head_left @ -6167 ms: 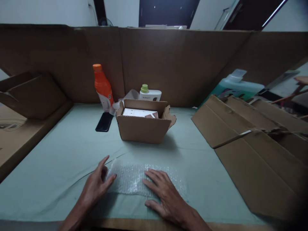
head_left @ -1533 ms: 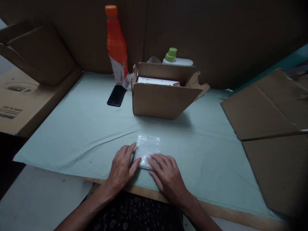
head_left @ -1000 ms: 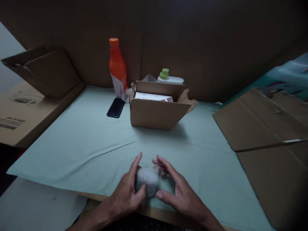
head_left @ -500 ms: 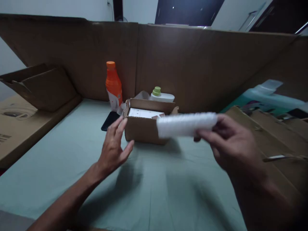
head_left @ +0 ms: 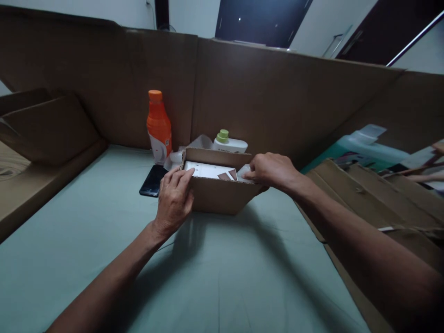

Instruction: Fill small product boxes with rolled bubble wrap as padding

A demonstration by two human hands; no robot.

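The small cardboard box (head_left: 222, 196) stands open on the pale green cloth (head_left: 222, 277), near the middle of the table and a little toward the far cardboard wall (head_left: 263, 97). It is plain brown, its top flaps are turned out, and inside lies a flat white package (head_left: 204, 169) with small brown marks near its right end. The left hand (head_left: 174, 201) rests against the near left corner of the box, its fingers (head_left: 183, 178) close together and bent over the rim, touching the cardboard. The right hand (head_left: 272, 170) is at the right end of the box, fingers curled, with a bit of whitish wrapped bundle (head_left: 244, 170) showing under the fingertips; how firmly they hold it I cannot tell, because the hand covers most of it. Behind the box an orange bottle (head_left: 158, 127) stands upright, a white bottle with a green cap (head_left: 229, 142) is partly hidden, and a dark phone (head_left: 153, 180) lies flat just beside the box. Flattened cardboard (head_left: 367, 194) at the right is cut off by the frame edge.
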